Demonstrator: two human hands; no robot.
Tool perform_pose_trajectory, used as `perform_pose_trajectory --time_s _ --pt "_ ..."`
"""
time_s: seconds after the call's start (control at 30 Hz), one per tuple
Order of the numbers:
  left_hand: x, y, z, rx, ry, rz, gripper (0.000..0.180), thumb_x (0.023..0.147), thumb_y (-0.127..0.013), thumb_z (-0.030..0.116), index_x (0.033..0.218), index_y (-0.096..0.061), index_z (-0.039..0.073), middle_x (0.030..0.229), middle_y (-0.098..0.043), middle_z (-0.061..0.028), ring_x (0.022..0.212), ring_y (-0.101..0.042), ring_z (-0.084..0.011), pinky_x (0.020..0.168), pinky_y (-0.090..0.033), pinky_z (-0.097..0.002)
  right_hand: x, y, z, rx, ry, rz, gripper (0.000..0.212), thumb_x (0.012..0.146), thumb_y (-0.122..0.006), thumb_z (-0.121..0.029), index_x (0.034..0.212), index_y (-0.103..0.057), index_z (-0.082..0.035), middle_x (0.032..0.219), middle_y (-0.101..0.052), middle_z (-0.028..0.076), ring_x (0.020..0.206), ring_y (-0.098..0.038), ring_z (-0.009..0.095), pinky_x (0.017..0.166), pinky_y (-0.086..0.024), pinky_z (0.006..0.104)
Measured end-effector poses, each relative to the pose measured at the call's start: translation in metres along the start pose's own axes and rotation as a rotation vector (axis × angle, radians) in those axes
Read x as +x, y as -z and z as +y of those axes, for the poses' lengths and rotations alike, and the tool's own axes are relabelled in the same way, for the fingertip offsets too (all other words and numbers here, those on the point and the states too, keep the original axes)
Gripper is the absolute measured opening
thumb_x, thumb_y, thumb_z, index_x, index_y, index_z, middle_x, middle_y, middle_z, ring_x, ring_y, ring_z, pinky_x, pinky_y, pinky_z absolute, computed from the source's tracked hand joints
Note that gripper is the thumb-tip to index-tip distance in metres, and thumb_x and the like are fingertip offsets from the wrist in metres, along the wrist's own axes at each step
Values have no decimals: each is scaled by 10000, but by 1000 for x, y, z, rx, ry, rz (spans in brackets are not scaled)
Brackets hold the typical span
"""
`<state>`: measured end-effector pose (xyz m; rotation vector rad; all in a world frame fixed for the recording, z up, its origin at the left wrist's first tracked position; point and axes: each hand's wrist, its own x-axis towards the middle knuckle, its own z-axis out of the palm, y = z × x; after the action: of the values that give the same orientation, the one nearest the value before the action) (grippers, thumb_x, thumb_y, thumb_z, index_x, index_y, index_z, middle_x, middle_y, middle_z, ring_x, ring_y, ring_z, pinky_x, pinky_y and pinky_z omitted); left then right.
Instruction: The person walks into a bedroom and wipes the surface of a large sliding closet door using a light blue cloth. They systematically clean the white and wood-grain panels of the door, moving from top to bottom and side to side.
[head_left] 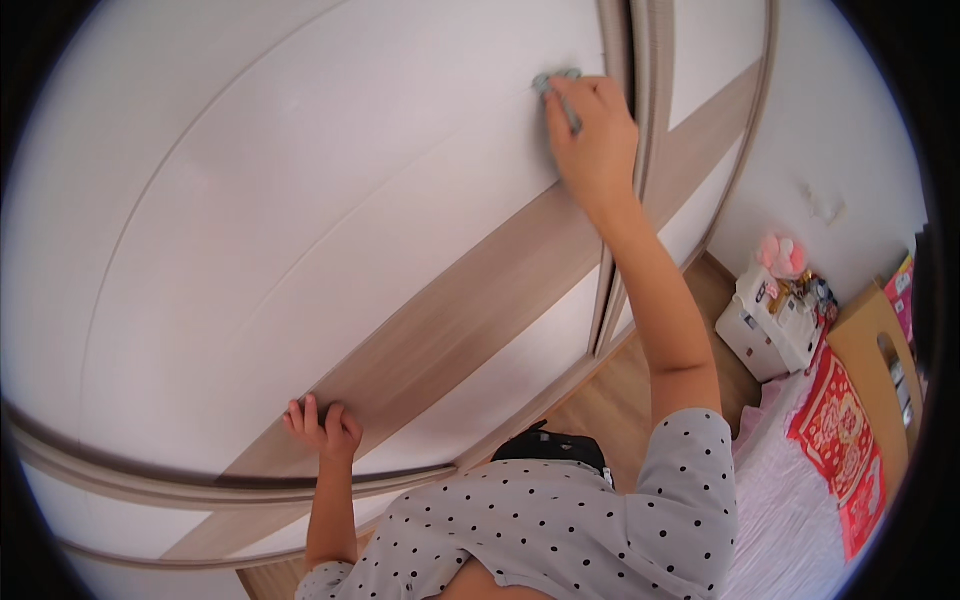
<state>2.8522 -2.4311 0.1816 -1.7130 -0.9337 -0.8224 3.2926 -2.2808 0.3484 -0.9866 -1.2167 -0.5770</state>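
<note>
My right hand (pixel 597 140) is raised to the upper right of a white sliding wardrobe door (pixel 330 160), close to its frame. Its fingers are closed round a crumpled grey-green cloth (pixel 558 84), which lies against the door's white panel. Much of the cloth is hidden by the fingers. Lower down on the left, my left hand (pixel 325 428) rests on the door with its fingers spread. It touches the brown wood-grain band (pixel 460 300) that crosses the panel and holds nothing.
A second door panel (pixel 715 60) stands right of the frame. At the far right are a white box (pixel 760 335) with a pink plush toy (pixel 781 256) on top, a cardboard box (pixel 870 340), a red patterned cloth (pixel 835 420) and a pale bedspread (pixel 775 500). Wood floor (pixel 610 410) shows below.
</note>
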Motion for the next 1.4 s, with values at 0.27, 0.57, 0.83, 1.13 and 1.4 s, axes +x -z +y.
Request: perform_pose_trajectory --time_s 0.27,0.57,0.83,1.13,1.4 --pt "10 -3 10 -90 -15 -50 115 754 -572 105 797 -652 177 1319 -476 -159 1284 -354 -403 1057 -218 -523 -52 -25 -164 389 320 -146 198 699 -697 -39 882 -653 -101 861 -559 72 602 -549 229 504 -453 312" --pt "9 24 3 -82 -35 -333 145 839 -553 173 946 -644 206 1350 -503 -10 1295 -411 -248 1077 -222 -470 -59 -24 -201 365 205 -239 153 730 -636 -19 863 -614 -93 804 -558 75 658 -569 225 521 -470 323" --pt "6 6 6 -19 -116 -214 351 838 -527 355 1151 -567 202 1419 -422 24 1324 -360 -201 1073 -232 -460 -82 -38 -260 380 297 -218 206 692 -675 -6 877 -629 -82 837 -573 75 642 -569 221 493 -451 309" --pt "30 11 18 -807 174 -408 320 808 -632 269 1106 -605 157 1295 -517 -39 1223 -439 -211 1034 -305 -442 -106 -49 -367 471 358 -498 170 702 -691 -45 855 -636 -93 827 -564 44 620 -550 222 502 -444 314" --pt "-1 28 -25 34 -230 -194 331 855 -536 243 1173 -559 154 1408 -433 -17 1323 -357 -201 1095 -226 -462 -94 -36 -311 357 207 -293 157 714 -689 -25 841 -633 -98 804 -567 36 574 -555 207 483 -449 306"
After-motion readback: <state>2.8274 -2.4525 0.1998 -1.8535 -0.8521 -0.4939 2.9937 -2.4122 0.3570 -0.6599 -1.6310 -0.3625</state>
